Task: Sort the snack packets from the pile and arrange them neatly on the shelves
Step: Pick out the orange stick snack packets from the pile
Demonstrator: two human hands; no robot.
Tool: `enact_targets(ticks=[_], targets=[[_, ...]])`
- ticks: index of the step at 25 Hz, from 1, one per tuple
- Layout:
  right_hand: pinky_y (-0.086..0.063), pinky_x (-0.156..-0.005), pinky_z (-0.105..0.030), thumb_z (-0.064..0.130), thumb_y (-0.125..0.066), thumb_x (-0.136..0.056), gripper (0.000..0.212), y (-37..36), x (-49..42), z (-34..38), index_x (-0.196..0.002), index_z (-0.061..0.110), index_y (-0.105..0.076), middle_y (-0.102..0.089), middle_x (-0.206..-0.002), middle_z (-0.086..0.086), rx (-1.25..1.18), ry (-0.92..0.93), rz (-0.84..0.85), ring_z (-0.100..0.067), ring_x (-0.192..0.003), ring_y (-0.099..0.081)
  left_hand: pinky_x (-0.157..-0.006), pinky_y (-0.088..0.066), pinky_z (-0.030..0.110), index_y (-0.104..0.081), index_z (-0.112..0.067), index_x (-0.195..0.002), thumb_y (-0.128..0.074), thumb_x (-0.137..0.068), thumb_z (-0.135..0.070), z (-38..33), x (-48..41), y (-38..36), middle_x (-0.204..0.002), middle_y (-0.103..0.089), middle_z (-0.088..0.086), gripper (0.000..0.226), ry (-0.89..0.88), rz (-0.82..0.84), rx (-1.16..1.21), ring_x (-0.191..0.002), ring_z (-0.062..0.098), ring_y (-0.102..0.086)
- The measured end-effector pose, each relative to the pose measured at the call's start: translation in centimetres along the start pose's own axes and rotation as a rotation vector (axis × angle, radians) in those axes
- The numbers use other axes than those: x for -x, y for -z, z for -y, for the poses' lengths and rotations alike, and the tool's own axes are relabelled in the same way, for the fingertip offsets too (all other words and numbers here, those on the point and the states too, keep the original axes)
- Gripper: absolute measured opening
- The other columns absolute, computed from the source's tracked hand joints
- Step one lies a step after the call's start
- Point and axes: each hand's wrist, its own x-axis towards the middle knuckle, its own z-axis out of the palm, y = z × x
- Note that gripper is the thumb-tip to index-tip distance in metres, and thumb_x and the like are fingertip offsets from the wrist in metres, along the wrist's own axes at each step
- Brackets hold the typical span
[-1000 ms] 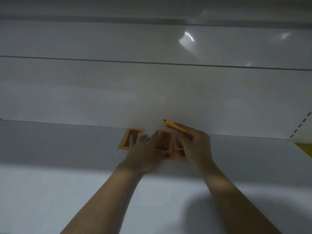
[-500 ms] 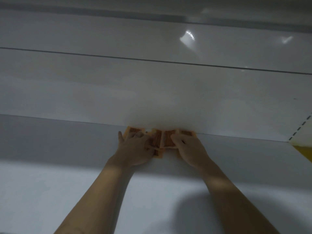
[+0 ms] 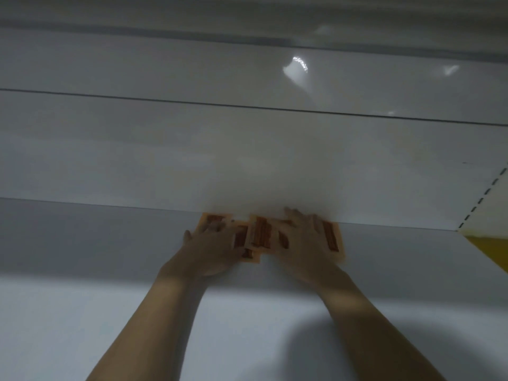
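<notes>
Several small orange snack packets [image 3: 260, 234] with red-brown stick pictures lie flat in an overlapping row on the white shelf [image 3: 82, 237], against its back panel. My left hand [image 3: 213, 251] rests flat on the left packets, covering most of them; one corner [image 3: 213, 218] shows beyond the fingers. My right hand [image 3: 302, 243] is spread flat, slightly blurred, over the right packets, with the rightmost packet [image 3: 331, 237] showing beside it. Neither hand grips a packet.
The glossy white back panel [image 3: 247, 147] rises right behind the packets, with a horizontal seam higher up. A slotted upright [image 3: 483, 196] and a yellow surface [image 3: 489, 248] sit at the right end of the shelf.
My right hand laid down the packet it held on edge, then slid right, fanning the packets wider along the back panel. My left hand stayed pressed on the left ones.
</notes>
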Motion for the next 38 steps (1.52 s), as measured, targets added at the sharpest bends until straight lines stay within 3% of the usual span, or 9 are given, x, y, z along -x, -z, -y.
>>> enact_targets(ticks=[8, 14, 17, 21, 25, 31, 33, 35, 38], targets=[[-0.015, -0.116, -0.039, 0.061, -0.033, -0.093, 0.05, -1.0, -0.4, -0.8, -0.131, 0.035, -0.054, -0.05, -0.14, 0.005, 0.006, 0.022, 0.133, -0.022, -0.138, -0.036, -0.115, -0.017, 0.059, -0.012, -0.048, -0.152, -0.027, -0.101, -0.053, 0.1, -0.8, -1.4, -0.164, -0.009, -0.003, 0.054, -0.003, -0.049, -0.161, -0.149, 0.027, -0.008], [-0.016, -0.117, -0.041, 0.064, -0.019, -0.082, 0.07, -0.6, -0.2, -0.1, -0.134, 0.033, -0.054, -0.048, -0.144, 0.0, 0.047, 0.047, 0.017, -0.023, -0.136, -0.038, -0.116, -0.007, 0.063, -0.02, -0.049, -0.149, -0.032, -0.098, -0.051, -0.6, -0.6, -1.6, -0.161, -0.013, -0.006, 0.052, -0.045, -0.167, -0.031, -0.148, 0.022, -0.005], [-0.022, -0.115, -0.035, 0.052, -0.019, -0.082, 0.067, 0.3, -0.5, -2.2, -0.133, 0.031, -0.056, -0.054, -0.139, 0.003, 0.047, -0.026, -0.053, -0.021, -0.131, -0.044, -0.118, -0.008, 0.058, -0.022, -0.05, -0.148, -0.019, -0.091, -0.063, -1.6, -0.4, -1.9, -0.16, -0.018, -0.008, 0.058, -0.115, -0.193, -0.077, -0.148, 0.023, -0.008], [-0.013, -0.115, -0.033, 0.043, -0.045, -0.094, 0.048, 0.9, 0.2, -3.8, -0.141, 0.032, -0.046, -0.044, -0.148, 0.006, 0.069, -0.091, -0.004, -0.016, -0.14, -0.032, -0.117, -0.004, 0.061, -0.025, -0.045, -0.149, 0.002, -0.072, -0.065, -3.8, -0.1, -3.0, -0.16, -0.02, -0.009, 0.084, -0.273, -0.111, -0.154, -0.149, 0.025, -0.009], [-0.012, -0.121, -0.042, 0.05, -0.051, -0.091, 0.059, 0.6, -0.1, -5.1, -0.147, 0.034, -0.037, -0.022, -0.16, 0.003, 0.03, -0.157, 0.193, -0.016, -0.149, -0.011, -0.117, -0.001, 0.061, -0.028, -0.04, -0.149, -0.001, -0.073, -0.064, -3.9, -0.2, -3.3, -0.161, -0.019, -0.007, 0.084, -0.3, -0.129, -0.155, -0.149, 0.023, -0.011], [-0.029, -0.116, -0.04, 0.072, -0.051, -0.07, 0.082, 1.3, -0.1, -7.4, -0.141, 0.031, -0.049, -0.04, -0.15, 0.007, -0.114, -0.141, 0.241, -0.02, -0.143, -0.029, -0.118, -0.003, 0.058, -0.016, -0.038, -0.154, -0.019, -0.094, -0.061, -6.6, -0.4, -3.7, -0.163, -0.013, -0.009, 0.065, -0.37, -0.058, -0.137, -0.15, 0.022, -0.006], [-0.031, -0.114, -0.036, 0.062, -0.061, -0.075, 0.07, 1.7, 0.2, -8.4, -0.135, 0.027, -0.057, -0.048, -0.145, 0.003, -0.131, -0.134, 0.259, -0.021, -0.139, -0.037, -0.118, -0.003, 0.058, -0.018, -0.041, -0.153, -0.027, -0.098, -0.057, -7.1, -0.7, -3.8, -0.162, -0.018, -0.009, 0.058, -0.373, -0.033, -0.156, -0.15, 0.022, -0.008], [-0.032, -0.111, -0.028, 0.028, -0.076, -0.078, 0.056, 2.2, 0.3, -9.7, -0.131, 0.018, -0.062, -0.052, -0.14, -0.003, -0.183, -0.178, 0.235, -0.023, -0.132, -0.046, -0.118, -0.004, 0.058, -0.019, -0.04, -0.153, -0.026, -0.098, -0.056, -7.2, -0.8, -3.8, -0.161, -0.021, -0.009, 0.058, -0.372, -0.055, -0.188, -0.149, 0.022, -0.011], [-0.035, -0.102, -0.019, 0.007, -0.074, -0.07, 0.06, 3.3, 1.0, -10.6, -0.127, 0.021, -0.063, -0.053, -0.137, -0.001, -0.247, -0.252, 0.271, -0.02, -0.127, -0.05, -0.118, -0.003, 0.058, -0.016, -0.039, -0.154, -0.029, -0.1, -0.052, -7.3, -0.9, -3.7, -0.162, -0.018, -0.009, 0.056, -0.37, -0.032, -0.183, -0.149, 0.024, -0.008]])
